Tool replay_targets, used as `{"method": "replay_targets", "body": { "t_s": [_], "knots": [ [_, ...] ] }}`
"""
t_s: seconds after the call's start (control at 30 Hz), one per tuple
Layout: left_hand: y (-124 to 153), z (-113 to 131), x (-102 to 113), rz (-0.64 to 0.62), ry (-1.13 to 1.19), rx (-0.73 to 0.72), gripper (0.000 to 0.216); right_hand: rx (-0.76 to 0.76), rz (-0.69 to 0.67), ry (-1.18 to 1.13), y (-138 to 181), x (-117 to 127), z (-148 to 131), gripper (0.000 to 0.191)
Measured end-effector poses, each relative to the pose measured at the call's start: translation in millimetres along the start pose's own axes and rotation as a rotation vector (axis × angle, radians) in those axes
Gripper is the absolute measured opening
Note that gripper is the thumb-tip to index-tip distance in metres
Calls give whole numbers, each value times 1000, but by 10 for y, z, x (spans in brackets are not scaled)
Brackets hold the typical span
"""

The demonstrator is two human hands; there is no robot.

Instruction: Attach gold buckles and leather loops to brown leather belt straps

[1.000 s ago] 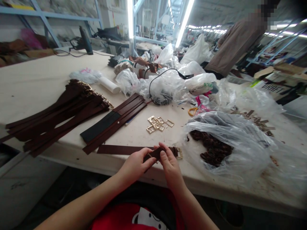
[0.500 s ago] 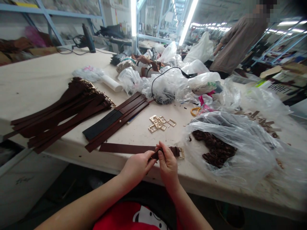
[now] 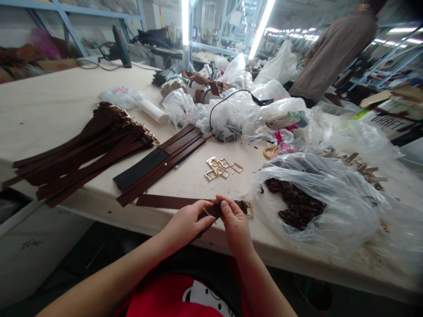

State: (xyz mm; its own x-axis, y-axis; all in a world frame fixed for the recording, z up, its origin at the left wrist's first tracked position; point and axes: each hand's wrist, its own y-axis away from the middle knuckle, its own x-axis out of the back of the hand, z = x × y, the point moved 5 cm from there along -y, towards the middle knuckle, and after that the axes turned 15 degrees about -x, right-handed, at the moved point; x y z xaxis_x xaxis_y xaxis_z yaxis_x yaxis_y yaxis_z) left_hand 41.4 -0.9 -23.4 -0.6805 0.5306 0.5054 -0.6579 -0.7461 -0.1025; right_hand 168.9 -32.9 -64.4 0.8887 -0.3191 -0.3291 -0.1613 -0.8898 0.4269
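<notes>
Over the table's front edge, my left hand [image 3: 188,221] is closed on a dark brown leather belt strap [image 3: 214,210], and a gold buckle part shows by its thumb. My right hand [image 3: 236,222] pinches the same strap close by, its thumb and fingertips together. Just behind both hands lies another brown belt [image 3: 165,201], flat on the table, with its gold buckle [image 3: 250,210] to the right. Farther back is a small pile of loose gold buckles [image 3: 217,168]. My fingers partly hide the held strap's end.
Buckled belts [image 3: 86,149] lie piled at left, beside a stack of brown straps [image 3: 172,154]. A clear plastic bag [image 3: 346,211] at right holds small brown leather loops [image 3: 297,204]. Orange-handled scissors [image 3: 270,152] and more plastic bags [image 3: 231,116] lie behind. A person [image 3: 337,53] stands beyond the table.
My left hand has shifted slightly left along the strap, showing more of it and the gold buckle part. The right hand keeps its pinch. The person behind has moved slightly right.
</notes>
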Motion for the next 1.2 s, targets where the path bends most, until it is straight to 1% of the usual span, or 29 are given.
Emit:
{"method": "replay_targets", "body": {
  "t_s": [0.07, 0.17, 0.23, 0.3, 0.4, 0.47, 0.53, 0.63, 0.7, 0.77, 0.83, 0.87, 0.97, 1.03, 1.1, 1.13, 1.2],
  "knots": [
    [19, -1, 18, 14, 27, 25, 38, -97, -40, -76, -14, -10, 85, 25],
    [41, -27, 23, 30, 8, 68, 46, -166, -96, -175, 17, -83, 191, 24],
    [48, -44, 24, 43, 11, 79, 48, -171, -113, -191, 54, -140, 229, 26],
    [52, -47, 29, 47, 61, 65, 51, -157, -106, -167, 86, -168, 239, 28],
    [65, -36, 34, -9, 175, 24, 55, -111, -49, -132, 115, -130, 212, 26],
    [87, -49, 42, -43, 225, 37, 55, -96, -27, -120, 131, -100, 192, 26],
    [111, -73, 57, -30, 258, 70, 53, -104, -32, -146, 148, -89, 183, 27],
    [131, -59, 50, -9, 333, 64, 52, -133, -34, -260, 170, -71, 180, 37],
    [140, -12, 30, -35, 366, 41, 52, -159, -51, -267, 181, -65, 188, 32],
    [149, 45, 33, -59, 337, 27, 53, -164, -73, -196, 197, -56, 195, 24],
    [159, 96, 56, -81, 268, 28, 53, -185, -120, -114, 222, -59, 219, 26],
    [163, 114, 66, -96, 235, 33, 53, -215, -158, -87, 238, -69, 242, 27],
    [172, 120, 71, -140, 169, 59, 53, -372, -298, -49, 302, -126, 338, 26],
    [173, 83, 62, -145, 139, 79, 53, -434, -350, -68, 341, -159, 363, 25],
    [171, 36, 47, -151, 145, 105, 53, -431, -377, -105, 365, -189, 337, 27],
    [169, 20, 38, -170, 166, 118, 50, -403, -380, -116, 371, -199, 305, 26],
    [171, 20, 17, -265, 240, 142, 40, -317, -358, -103, 371, -200, 223, 24]
  ]
}}
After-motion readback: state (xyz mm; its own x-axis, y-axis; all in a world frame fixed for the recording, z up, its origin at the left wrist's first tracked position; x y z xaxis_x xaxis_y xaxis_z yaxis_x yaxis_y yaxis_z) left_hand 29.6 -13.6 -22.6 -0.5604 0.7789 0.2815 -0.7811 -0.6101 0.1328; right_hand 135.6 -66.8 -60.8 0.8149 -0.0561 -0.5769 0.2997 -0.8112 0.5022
